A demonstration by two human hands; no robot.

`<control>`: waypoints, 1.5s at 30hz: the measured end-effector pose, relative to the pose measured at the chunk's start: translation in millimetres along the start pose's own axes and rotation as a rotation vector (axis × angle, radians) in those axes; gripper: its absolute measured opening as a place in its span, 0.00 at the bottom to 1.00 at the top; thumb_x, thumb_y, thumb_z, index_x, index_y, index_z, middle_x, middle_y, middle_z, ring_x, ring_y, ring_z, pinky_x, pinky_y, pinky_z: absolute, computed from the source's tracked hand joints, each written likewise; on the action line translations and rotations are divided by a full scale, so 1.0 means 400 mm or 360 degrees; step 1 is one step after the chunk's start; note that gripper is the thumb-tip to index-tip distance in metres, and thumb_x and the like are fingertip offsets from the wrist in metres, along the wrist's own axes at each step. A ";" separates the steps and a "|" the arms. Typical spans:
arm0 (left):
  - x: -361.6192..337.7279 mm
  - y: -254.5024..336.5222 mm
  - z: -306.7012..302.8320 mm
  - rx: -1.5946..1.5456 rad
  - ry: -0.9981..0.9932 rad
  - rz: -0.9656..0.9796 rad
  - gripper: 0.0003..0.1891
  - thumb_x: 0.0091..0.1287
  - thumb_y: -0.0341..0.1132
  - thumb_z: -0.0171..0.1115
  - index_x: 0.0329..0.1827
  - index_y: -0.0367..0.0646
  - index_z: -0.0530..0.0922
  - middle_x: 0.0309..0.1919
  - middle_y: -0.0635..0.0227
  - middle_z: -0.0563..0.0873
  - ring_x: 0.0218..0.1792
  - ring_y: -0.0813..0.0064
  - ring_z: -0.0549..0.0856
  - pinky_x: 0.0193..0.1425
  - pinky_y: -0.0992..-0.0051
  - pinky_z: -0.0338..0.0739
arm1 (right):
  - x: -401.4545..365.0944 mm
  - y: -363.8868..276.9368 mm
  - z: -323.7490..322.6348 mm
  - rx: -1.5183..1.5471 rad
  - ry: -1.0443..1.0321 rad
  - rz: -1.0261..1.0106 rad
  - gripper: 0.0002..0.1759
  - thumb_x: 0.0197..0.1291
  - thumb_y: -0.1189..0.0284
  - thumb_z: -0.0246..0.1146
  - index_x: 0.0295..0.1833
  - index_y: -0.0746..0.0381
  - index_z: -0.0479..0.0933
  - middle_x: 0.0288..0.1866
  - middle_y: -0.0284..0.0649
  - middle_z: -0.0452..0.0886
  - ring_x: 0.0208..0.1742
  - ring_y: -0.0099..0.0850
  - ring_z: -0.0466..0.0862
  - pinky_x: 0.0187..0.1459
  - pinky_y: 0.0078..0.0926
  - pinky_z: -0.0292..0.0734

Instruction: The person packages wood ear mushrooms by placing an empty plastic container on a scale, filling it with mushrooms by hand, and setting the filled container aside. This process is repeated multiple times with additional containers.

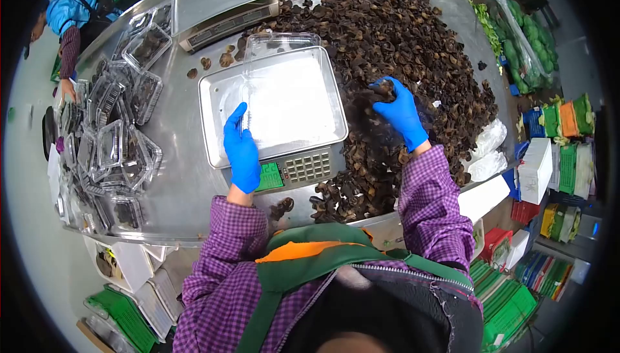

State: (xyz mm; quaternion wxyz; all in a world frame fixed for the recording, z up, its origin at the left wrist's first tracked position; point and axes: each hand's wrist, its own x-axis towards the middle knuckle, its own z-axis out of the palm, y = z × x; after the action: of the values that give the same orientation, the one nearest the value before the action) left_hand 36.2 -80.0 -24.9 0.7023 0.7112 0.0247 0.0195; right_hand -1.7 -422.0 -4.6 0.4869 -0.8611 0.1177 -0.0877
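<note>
My left hand (241,147), in a blue glove, rests on the near left edge of an open clear plastic clamshell box (279,82) that lies on the tray of a digital scale (213,117). My right hand (400,110), also blue-gloved, is closed on a clump of dark dried mushrooms (385,87) at the edge of a big pile of the same mushrooms (387,30). The pile covers the right half of the steel table (177,178). The scale's green display and keypad (290,171) face me.
A second scale (223,1) stands at the back. Several filled clear boxes (110,146) are heaped on the table's left side. Another person in a blue jacket (71,17) works at the far left. Crates and bagged greens (526,43) stand on the right.
</note>
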 end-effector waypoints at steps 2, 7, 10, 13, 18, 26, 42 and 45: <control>-0.014 -0.001 0.010 -0.0033 -0.0045 0.0008 0.27 0.60 0.13 0.40 0.64 0.33 0.68 0.65 0.55 0.72 0.68 0.65 0.69 0.75 0.68 0.56 | -0.011 -0.067 0.030 0.0208 -0.0064 -0.0116 0.30 0.42 0.78 0.70 0.56 0.63 0.73 0.49 0.41 0.82 0.50 0.28 0.81 0.53 0.27 0.77; -0.051 0.003 0.030 -0.0092 -0.0123 -0.0001 0.29 0.58 0.13 0.40 0.66 0.32 0.65 0.67 0.54 0.69 0.70 0.63 0.67 0.77 0.66 0.52 | -0.027 -0.201 0.209 0.0594 -0.0318 -0.0215 0.27 0.42 0.78 0.69 0.53 0.64 0.73 0.46 0.41 0.81 0.49 0.29 0.82 0.52 0.27 0.77; -0.063 0.022 0.033 -0.0089 -0.0181 -0.0054 0.28 0.59 0.12 0.41 0.66 0.33 0.65 0.67 0.55 0.69 0.70 0.64 0.67 0.77 0.67 0.54 | -0.037 -0.210 0.330 0.0043 -0.0280 -0.0585 0.34 0.43 0.73 0.71 0.60 0.56 0.71 0.61 0.50 0.72 0.54 0.43 0.80 0.55 0.35 0.77; -0.068 0.028 0.019 -0.0157 -0.0207 -0.0209 0.27 0.62 0.15 0.45 0.67 0.34 0.65 0.65 0.56 0.72 0.66 0.67 0.71 0.72 0.69 0.63 | -0.051 -0.239 0.349 -0.0407 -0.0306 -0.0684 0.41 0.44 0.67 0.73 0.67 0.53 0.66 0.67 0.52 0.66 0.56 0.48 0.78 0.57 0.40 0.76; -0.061 -0.008 -0.005 -0.0339 -0.0248 -0.0166 0.26 0.64 0.17 0.47 0.68 0.34 0.66 0.64 0.58 0.73 0.64 0.69 0.72 0.70 0.71 0.64 | -0.040 -0.258 0.267 -0.0421 -0.0155 -0.0621 0.39 0.54 0.60 0.68 0.71 0.51 0.63 0.66 0.51 0.69 0.57 0.45 0.80 0.55 0.37 0.77; -0.050 -0.033 -0.021 -0.0045 -0.0408 -0.0110 0.26 0.65 0.19 0.53 0.68 0.37 0.66 0.64 0.61 0.73 0.66 0.69 0.71 0.73 0.70 0.61 | 0.002 0.114 0.155 -0.0957 0.0215 0.0005 0.36 0.48 0.64 0.71 0.66 0.53 0.70 0.67 0.51 0.68 0.63 0.55 0.71 0.61 0.44 0.71; -0.040 -0.034 -0.046 0.0048 -0.0359 -0.0117 0.22 0.66 0.25 0.59 0.65 0.42 0.72 0.65 0.62 0.73 0.65 0.69 0.72 0.70 0.70 0.65 | -0.037 0.019 0.101 0.0024 0.0233 0.0012 0.18 0.48 0.75 0.68 0.48 0.66 0.78 0.41 0.46 0.85 0.41 0.31 0.85 0.44 0.27 0.78; -0.041 -0.032 -0.020 0.0116 -0.0407 0.0028 0.23 0.67 0.20 0.55 0.66 0.35 0.69 0.63 0.60 0.75 0.63 0.70 0.74 0.69 0.71 0.65 | -0.031 -0.114 0.146 0.0406 0.0158 -0.0028 0.19 0.48 0.76 0.68 0.48 0.66 0.78 0.42 0.45 0.85 0.42 0.31 0.85 0.45 0.26 0.78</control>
State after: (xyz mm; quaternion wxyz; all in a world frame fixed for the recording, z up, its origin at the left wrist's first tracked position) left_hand 19.2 -73.1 -37.6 0.6733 0.7330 -0.0706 -0.0662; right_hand 7.4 -347.8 4.4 0.5852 -0.7877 0.1220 -0.1488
